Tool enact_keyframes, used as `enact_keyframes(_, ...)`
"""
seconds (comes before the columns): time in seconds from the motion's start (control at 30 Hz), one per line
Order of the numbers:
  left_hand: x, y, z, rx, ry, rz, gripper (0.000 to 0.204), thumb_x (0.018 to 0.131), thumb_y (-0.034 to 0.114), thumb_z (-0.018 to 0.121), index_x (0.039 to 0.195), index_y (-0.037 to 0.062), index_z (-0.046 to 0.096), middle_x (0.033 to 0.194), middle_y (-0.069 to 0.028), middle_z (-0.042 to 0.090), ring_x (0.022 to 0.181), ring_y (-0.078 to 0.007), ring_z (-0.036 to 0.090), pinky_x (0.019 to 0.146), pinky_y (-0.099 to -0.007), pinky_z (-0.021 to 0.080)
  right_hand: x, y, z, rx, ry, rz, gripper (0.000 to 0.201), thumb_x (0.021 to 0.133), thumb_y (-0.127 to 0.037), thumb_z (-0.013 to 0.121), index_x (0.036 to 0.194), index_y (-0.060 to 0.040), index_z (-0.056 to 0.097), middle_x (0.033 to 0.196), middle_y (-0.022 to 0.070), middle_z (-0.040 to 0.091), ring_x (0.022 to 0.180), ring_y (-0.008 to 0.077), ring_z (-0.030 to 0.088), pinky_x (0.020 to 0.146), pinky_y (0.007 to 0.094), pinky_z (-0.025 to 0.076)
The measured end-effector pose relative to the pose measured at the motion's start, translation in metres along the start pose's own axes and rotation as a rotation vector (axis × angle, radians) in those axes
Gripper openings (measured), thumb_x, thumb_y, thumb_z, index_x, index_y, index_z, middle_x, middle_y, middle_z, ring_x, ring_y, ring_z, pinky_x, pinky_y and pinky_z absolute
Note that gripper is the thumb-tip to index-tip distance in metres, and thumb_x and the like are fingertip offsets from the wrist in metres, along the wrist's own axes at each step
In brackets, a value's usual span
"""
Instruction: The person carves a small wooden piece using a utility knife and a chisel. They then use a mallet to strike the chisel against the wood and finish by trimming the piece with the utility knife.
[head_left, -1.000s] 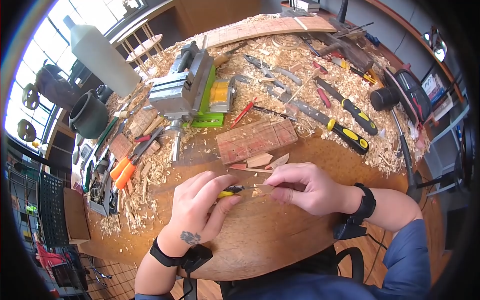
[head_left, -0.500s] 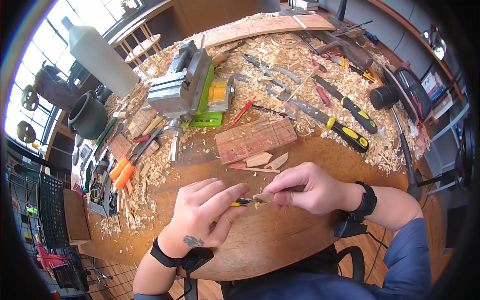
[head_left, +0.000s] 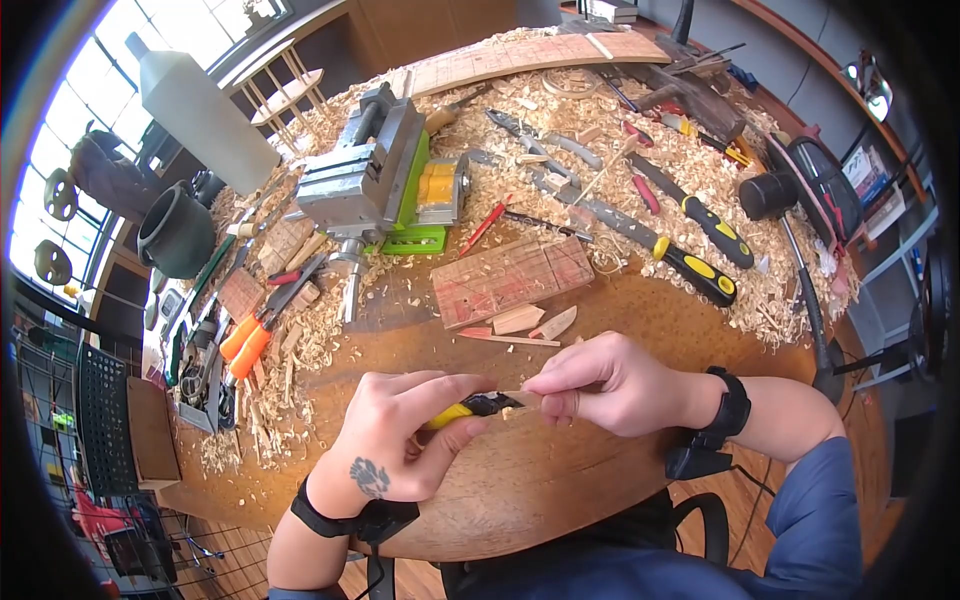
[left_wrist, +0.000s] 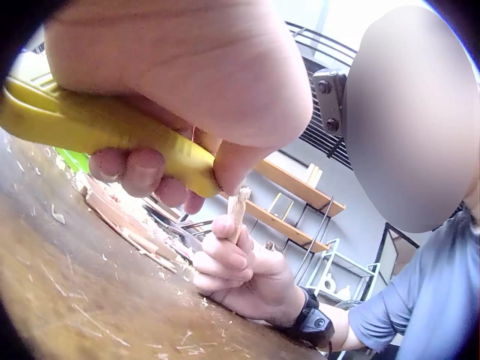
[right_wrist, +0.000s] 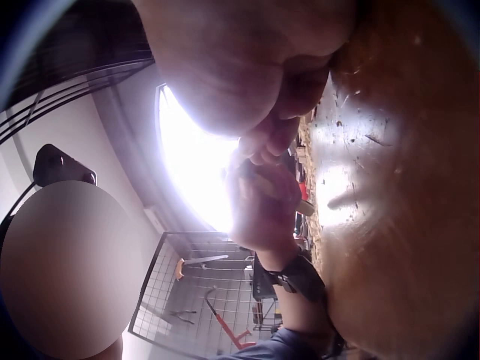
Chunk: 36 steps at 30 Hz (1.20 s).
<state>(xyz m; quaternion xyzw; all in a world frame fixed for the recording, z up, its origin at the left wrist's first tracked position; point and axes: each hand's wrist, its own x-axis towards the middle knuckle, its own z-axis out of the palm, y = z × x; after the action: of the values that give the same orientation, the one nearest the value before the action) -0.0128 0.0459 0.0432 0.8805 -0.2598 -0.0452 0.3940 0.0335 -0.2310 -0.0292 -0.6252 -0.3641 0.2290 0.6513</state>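
My left hand [head_left: 400, 430] grips a yellow and black utility knife [head_left: 452, 413], its front end towards the right hand. The knife's yellow body [left_wrist: 97, 131] fills the palm in the left wrist view. Between thumb and fingers my right hand [head_left: 620, 385] pinches a small pale wood piece [head_left: 524, 398]. Its rough, splintered tip [left_wrist: 238, 206] stands up from the fingers, right by the left thumb. The knife's black front end meets the wood piece above the table. In the right wrist view both hands are dark and the wood is hidden.
Beyond the hands lie a reddish wood block [head_left: 510, 280] and small carved pieces [head_left: 518, 319] on the wooden table [head_left: 560, 490]. A metal vise [head_left: 360, 180] stands behind. Wood shavings [head_left: 700, 160], files [head_left: 697, 270] and orange-handled tools [head_left: 245, 345] lie around.
The left hand first moved slightly right and down, then turned so that more of the knife shows. The right hand keeps its pinch on the wood piece and has shifted only slightly.
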Motion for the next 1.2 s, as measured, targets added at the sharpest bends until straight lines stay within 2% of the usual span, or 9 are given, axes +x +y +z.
enact_keyframes(0.13, -0.0006, 0.0017, -0.0035, -0.024, -0.054, -0.070, 0.031, 0.089, 0.013, 0.079, 0.115, -0.0039, 0.076, 0.094, -0.0203, 0.078, 0.080, -0.0362, 0.077, 0.072, -0.0370, 0.059, 0.0011, -0.0013, 0.0005, -0.033, -0.006, -0.010, 0.030, 0.100, 0.010, 0.065, 0.127, 0.0023, 0.075, 0.100, 0.0125, 0.078, 0.088, 0.0188, 0.077, 0.080, 0.0321, 0.062)
enact_keyframes(0.47, -0.0006, 0.0022, -0.0055, -0.053, -0.064, -0.093, 0.029, 0.088, 0.012, 0.080, 0.112, -0.0047, 0.077, 0.092, -0.0203, 0.078, 0.079, -0.0341, 0.078, 0.072, -0.0360, 0.059, 0.0016, -0.0010, 0.0017, -0.098, -0.017, -0.035, 0.033, 0.098, 0.012, 0.063, 0.126, 0.0012, 0.076, 0.100, 0.0120, 0.079, 0.088, 0.0193, 0.077, 0.079, 0.0322, 0.061)
enact_keyframes(0.57, -0.0007, 0.0000, -0.0050, -0.061, -0.072, -0.110, 0.030, 0.088, 0.012, 0.081, 0.113, -0.0054, 0.077, 0.092, -0.0203, 0.078, 0.077, -0.0332, 0.077, 0.070, -0.0352, 0.058, 0.0017, -0.0012, 0.0023, -0.118, -0.012, -0.041, 0.033, 0.098, 0.012, 0.063, 0.126, 0.0015, 0.076, 0.099, 0.0121, 0.079, 0.088, 0.0195, 0.077, 0.079, 0.0323, 0.062)
enact_keyframes(0.63, -0.0014, -0.0065, -0.0016, -0.097, -0.023, -0.018, 0.031, 0.087, 0.010, 0.082, 0.115, -0.0030, 0.077, 0.079, -0.0183, 0.073, 0.060, -0.0302, 0.069, 0.057, -0.0346, 0.052, 0.0016, -0.0008, 0.0028, -0.133, -0.008, -0.052, 0.033, 0.097, 0.012, 0.063, 0.126, 0.0017, 0.076, 0.099, 0.0121, 0.078, 0.088, 0.0197, 0.077, 0.079, 0.0325, 0.062)
enact_keyframes(0.83, -0.0010, -0.0015, -0.0041, -0.155, -0.045, -0.109, 0.028, 0.088, 0.008, 0.081, 0.113, -0.0035, 0.077, 0.078, -0.0187, 0.072, 0.059, -0.0298, 0.066, 0.056, -0.0352, 0.049, 0.0013, -0.0012, 0.0041, -0.156, 0.003, -0.045, 0.036, 0.095, 0.014, 0.060, 0.125, 0.0023, 0.076, 0.098, 0.0119, 0.078, 0.088, 0.0201, 0.077, 0.078, 0.0330, 0.062)
enact_keyframes(1.2, 0.0004, -0.0035, -0.0064, -0.187, -0.069, -0.115, 0.026, 0.089, 0.008, 0.080, 0.111, -0.0037, 0.077, 0.077, -0.0197, 0.070, 0.060, -0.0315, 0.066, 0.055, -0.0366, 0.047, -0.0005, 0.0004, 0.0065, -0.205, 0.025, -0.055, 0.039, 0.093, 0.015, 0.059, 0.125, 0.0013, 0.076, 0.099, 0.0121, 0.079, 0.089, 0.0204, 0.077, 0.079, 0.0331, 0.062)
